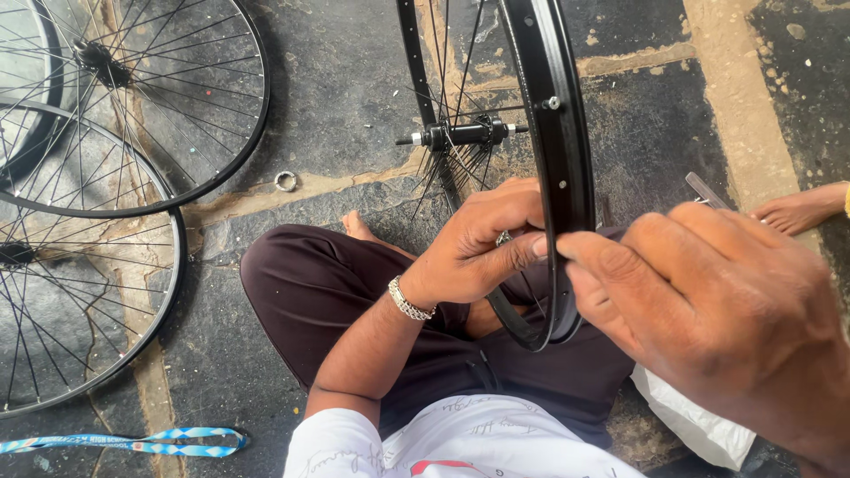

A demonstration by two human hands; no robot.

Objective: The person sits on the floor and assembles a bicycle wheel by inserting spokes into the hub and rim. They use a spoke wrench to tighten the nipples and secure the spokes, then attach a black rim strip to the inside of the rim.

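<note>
A black bicycle wheel rim (567, 150) stands upright on edge over my lap, its hub and axle (460, 134) at the centre with thin spokes running out. My left hand (474, 243), a silver bracelet on its wrist, grips the rim's near part from the left, thumb pressed against the rim's edge. My right hand (717, 310) comes in from the right, fingertips pinched at the same spot on the rim. A small metal tool (707, 190) pokes out behind the right hand's knuckles. I sit cross-legged in dark trousers (319, 283).
Two more spoked wheels (133, 106) (80, 292) lie flat on the stone floor to the left. A small metal ring (285, 181) lies near them. A blue patterned lanyard (133, 440) lies at bottom left, a white bag (699, 425) at bottom right. Another person's foot (801, 211) shows at right.
</note>
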